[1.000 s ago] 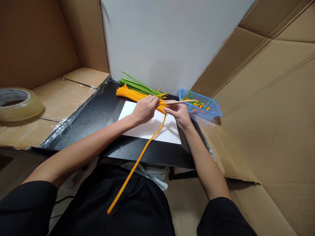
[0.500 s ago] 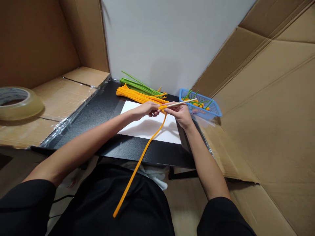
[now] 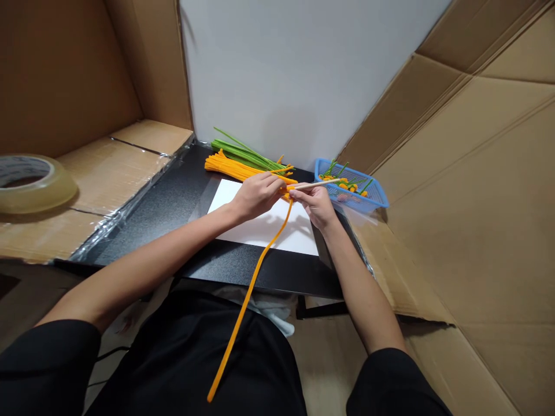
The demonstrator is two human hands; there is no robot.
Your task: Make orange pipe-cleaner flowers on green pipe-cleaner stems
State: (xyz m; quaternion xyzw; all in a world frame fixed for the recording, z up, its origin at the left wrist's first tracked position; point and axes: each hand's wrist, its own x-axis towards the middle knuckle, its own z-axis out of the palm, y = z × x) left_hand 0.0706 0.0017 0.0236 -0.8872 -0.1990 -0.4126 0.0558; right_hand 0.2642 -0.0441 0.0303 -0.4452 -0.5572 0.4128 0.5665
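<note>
An orange pipe cleaner (image 3: 255, 271) hangs in a long curve from between my hands down over my lap. Its upper end is coiled round a thin pale wooden stick (image 3: 318, 184), which points to the right. My right hand (image 3: 316, 205) pinches the stick and the coil with thumb and fingers. At the coil's left end, my left hand (image 3: 258, 195) is closed with its back turned up, fingers on the orange coil; its fingertips are partly hidden. Both hands are above a white sheet (image 3: 286, 240) on the black table.
Behind my hands lie bundles of orange pipe cleaners (image 3: 229, 166) and green pipe cleaners (image 3: 243, 151). A blue basket (image 3: 379, 196) at the right holds small orange and green pieces. A tape roll (image 3: 60, 188) sits on cardboard at the left. Cardboard walls (image 3: 477, 173) flank the table (image 3: 147, 202).
My left hand has rolled over, its back now facing up at the coil. The stick's right end has dipped a little, and the pipe cleaner's loose end has swung slightly right and lower.
</note>
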